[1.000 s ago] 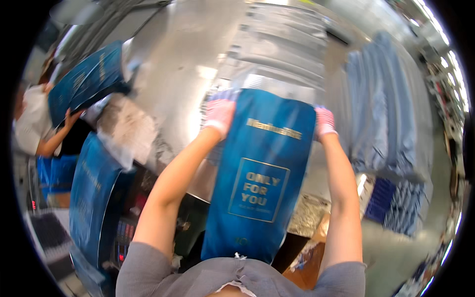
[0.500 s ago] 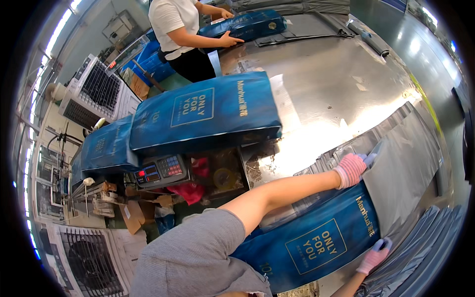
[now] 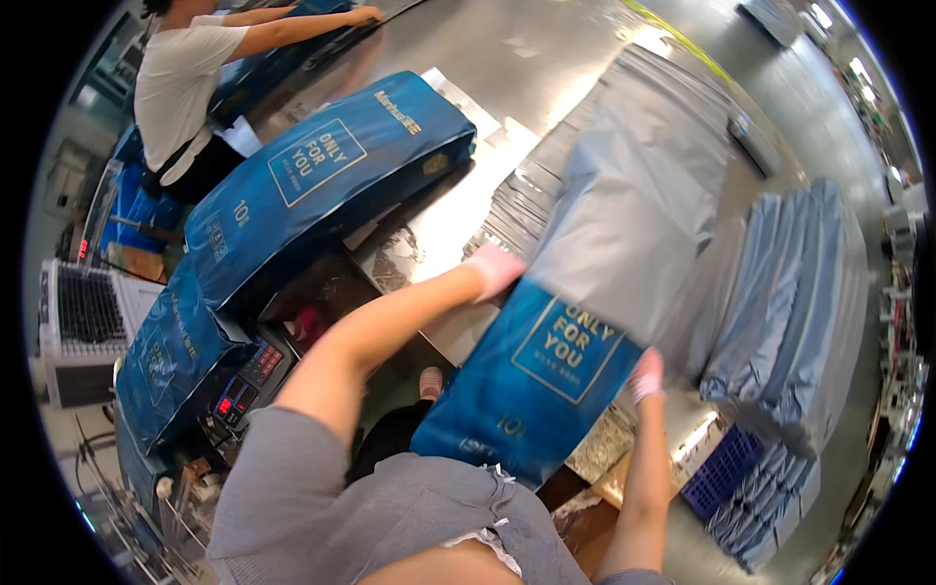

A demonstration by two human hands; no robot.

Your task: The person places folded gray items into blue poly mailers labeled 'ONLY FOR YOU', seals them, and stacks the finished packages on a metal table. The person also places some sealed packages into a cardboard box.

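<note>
A blue printed package (image 3: 487, 390) lies slantwise before me, its near end close to my body. Its far part is inside a grey plastic bag (image 3: 624, 234), whose mouth crosses the package's printed square. My left hand (image 3: 497, 270), in a pink glove, grips the bag's edge at the package's left side. On the right side my right hand (image 3: 645, 375), gloved in pink and white, is closed at the bag's other edge. Both hands are somewhat blurred, and the bag partly covers their fingertips.
Two more blue packages (image 3: 322, 175) lie end to end at the left, beside a scale (image 3: 249, 380) with red digits. A co-worker (image 3: 185, 88) handles another package at the far left. Folded grey bags (image 3: 780, 292) are stacked at the right, above a blue plastic basket (image 3: 721, 473).
The bag now covers more of the package, its mouth having come down over the printed square. Both hands have moved nearer my body with the bag's edge. My view has turned.
</note>
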